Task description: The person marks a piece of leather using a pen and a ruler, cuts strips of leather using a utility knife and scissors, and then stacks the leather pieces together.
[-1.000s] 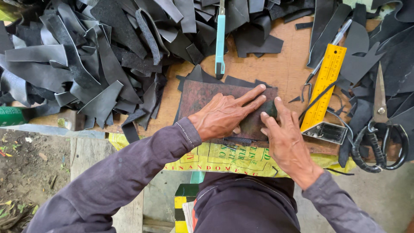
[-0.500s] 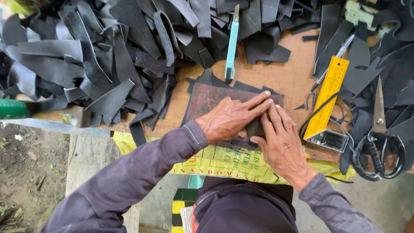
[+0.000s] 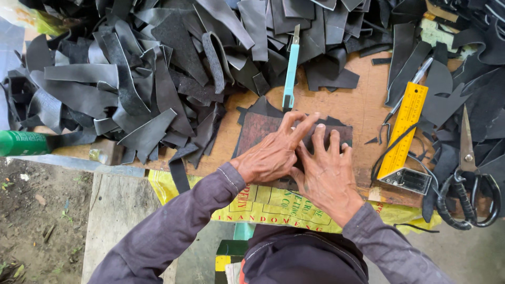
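1. From my head camera I look down on a wooden bench (image 3: 363,108) standing outdoors over bare dirt ground (image 3: 31,210), with a yellow printed sack (image 3: 273,208) hanging over its near edge.
2. Both my hands lie flat and close together, fingers spread, pressing down on a dark brown leather piece (image 3: 258,129) near the front middle of the bench. Neither is gripping anything.
3. My left hand (image 3: 273,155) covers the middle of the piece, its fingers pointing up and to the right. My right hand (image 3: 329,173) sits just beside it, touching it, on the piece's right part, where a smaller dark scrap seems to lie under my fingertips; I cannot tell its shape.
4. The piece looks thin, flat and flexible, light enough to slide on the wood, so I judge flat palm pressure holds it better than a pinch. To lift it I would take a free edge or corner, such as the upper left one.
5. A turquoise utility knife (image 3: 289,79) lies just above the piece, blade end away from me.
6. A big heap of black scraps (image 3: 137,89) fills the left and far side.
7. To the right lie a yellow ruler (image 3: 404,129), a pen (image 3: 415,81) and black-handled scissors (image 3: 465,173).
8. A green bottle (image 3: 21,143) lies at the far left.
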